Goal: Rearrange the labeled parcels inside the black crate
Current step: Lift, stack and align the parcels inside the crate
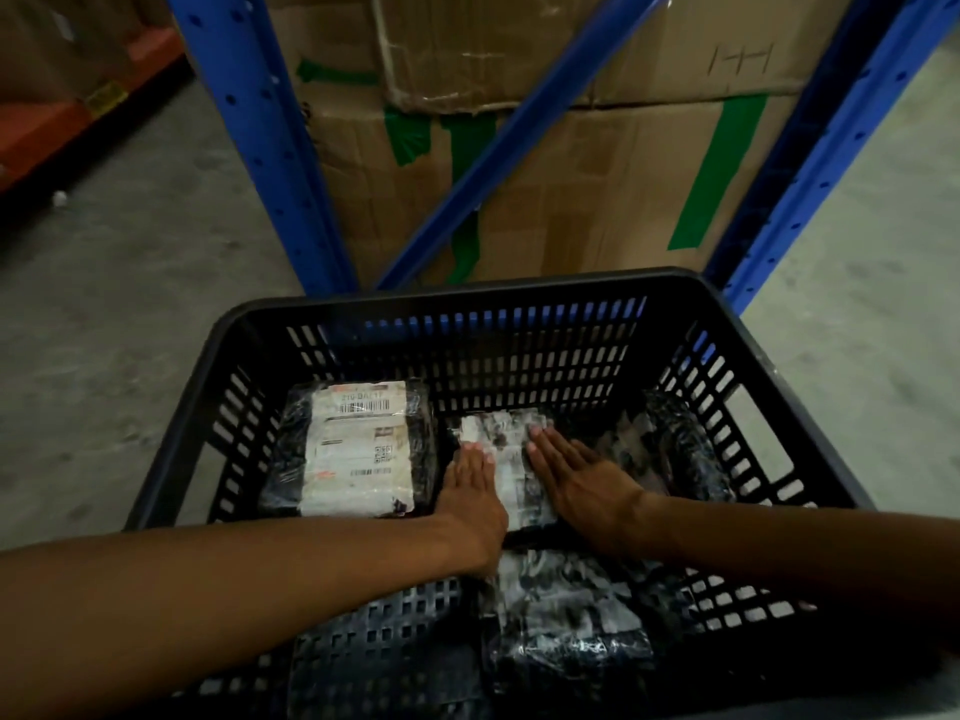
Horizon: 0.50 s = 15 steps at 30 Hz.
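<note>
Crate, black [244, 449], slotted plastic walls and perforated floor, standing on grey concrete floor [130, 314] in front of blue rack uprights [249, 122] and stacked cardboard cartons [587, 163] patched with green tape.

Contents, left to right:

Parcel, left [358, 449]: black wrap, large white shipping label with barcode facing up, lying flat at the far-left of the crate floor, just beside the middle parcel.

Left hand [470, 491]: forearm crossing in from the near-left rim; hand laid flat, fingers [475, 457] extended and together, pressing the left edge of the middle parcel; nothing gripped.

Parcel, middle [506, 459]: white label up, print smeared by blur, lying flat between both hands.

Right hand [576, 480]: forearm entering over the right rim; palm down, fingers extended, resting on the right part of the middle parcel; nothing gripped.

Parcel, near [566, 615]: black glossy wrap with pale patches, possibly a label, too blurred to read; lying under the wrists.

Parcel, right [680, 449]: dark glossy wrap, against the right wall, leaning slightly.
</note>
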{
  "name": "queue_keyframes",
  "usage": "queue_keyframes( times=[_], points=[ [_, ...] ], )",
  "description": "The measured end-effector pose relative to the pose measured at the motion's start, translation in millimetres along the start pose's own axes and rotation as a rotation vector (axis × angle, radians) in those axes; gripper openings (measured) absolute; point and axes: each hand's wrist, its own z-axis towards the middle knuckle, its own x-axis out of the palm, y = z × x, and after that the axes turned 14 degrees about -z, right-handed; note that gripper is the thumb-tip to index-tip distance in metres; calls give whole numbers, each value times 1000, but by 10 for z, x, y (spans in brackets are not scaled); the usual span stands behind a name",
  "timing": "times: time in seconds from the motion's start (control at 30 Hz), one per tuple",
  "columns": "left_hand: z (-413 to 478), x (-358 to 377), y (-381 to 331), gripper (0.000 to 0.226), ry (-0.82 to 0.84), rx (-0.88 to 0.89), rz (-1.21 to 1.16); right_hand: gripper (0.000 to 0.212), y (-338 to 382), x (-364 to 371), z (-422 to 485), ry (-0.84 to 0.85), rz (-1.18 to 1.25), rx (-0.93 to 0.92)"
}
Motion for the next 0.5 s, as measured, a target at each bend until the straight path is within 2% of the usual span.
queue_keyframes(
  times=[0.03,0.1,0.2,0.3,0.37,0.43,0.5],
  points=[
    [59,12,-25,91,1,-21,-27,67,19,47,74,-43,28,17],
    [165,40,-71,79,-19,-65,-72,65,64,157,190,19,104,52],
    [194,117,-88,69,-94,-54,-54,62,97,282,256,-67,116,89],
    [75,159,-23,73,-159,55,78,62,76,164,226,-82,73,94],
    [-48,103,19,81,-116,78,67,76,-20,96,159,-13,-34,-35],
    [-162,-20,15,91,-80,80,-90,90,-203,-109,88,111,21,-123],
    [-293,-232,-1,82,-99,105,-333,84,-464,-377,-28,127,279,-177]
  ],
)
